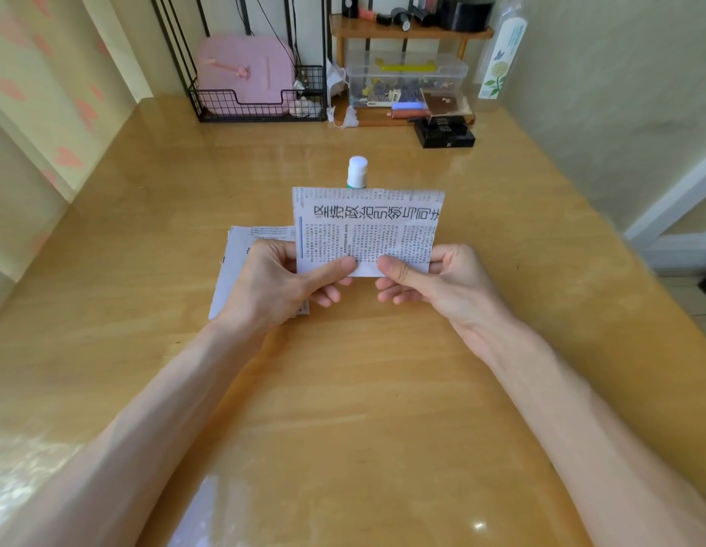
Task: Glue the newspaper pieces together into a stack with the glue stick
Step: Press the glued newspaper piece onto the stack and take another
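Note:
A rectangular newspaper piece (367, 227) with a bold headline is held upright above the table. My left hand (280, 286) pinches its lower edge from the left, thumb on the front. My right hand (434, 278) pinches the same edge from the right. More newspaper pieces (237, 258) lie flat on the table under and behind my left hand, partly hidden by it. A glue stick (357, 172) with a white cap stands upright just behind the held piece, its lower body hidden by the paper.
The wooden table (343, 388) is glossy. At its far edge stand a black wire basket (260, 100) holding a pink case, a clear plastic box (406, 78) under a small wooden shelf, and black boxes (444, 132). Walls close in left and right.

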